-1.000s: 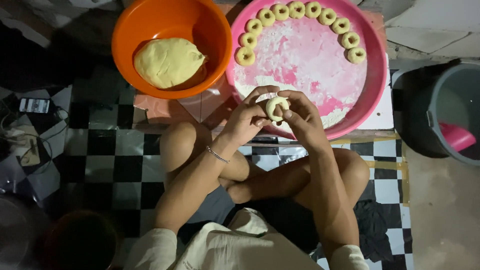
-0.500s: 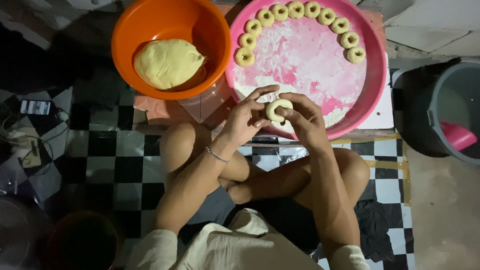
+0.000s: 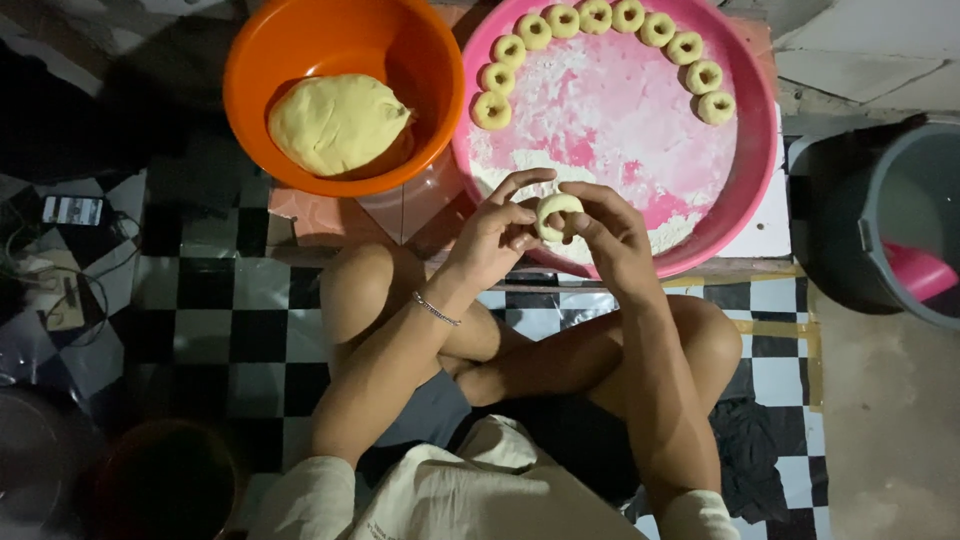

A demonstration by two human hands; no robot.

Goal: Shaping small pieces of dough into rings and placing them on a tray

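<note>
Dough ring (image 3: 556, 212): pale yellow, small, with a hole at the centre, held upright on edge between the fingertips of left hand (image 3: 497, 240) and right hand (image 3: 612, 240). It sits above the near rim of the pink tray (image 3: 745, 185), over the floured patch. Surface looks smooth; the ring is slightly uneven.

dough rings on tray (image 3: 598, 16): 9 | ring in hands (image 3: 556, 207): 1 | dough lump (image 3: 338, 123): 1 | basins: 2 | buckets (image 3: 890, 215): 1
</note>
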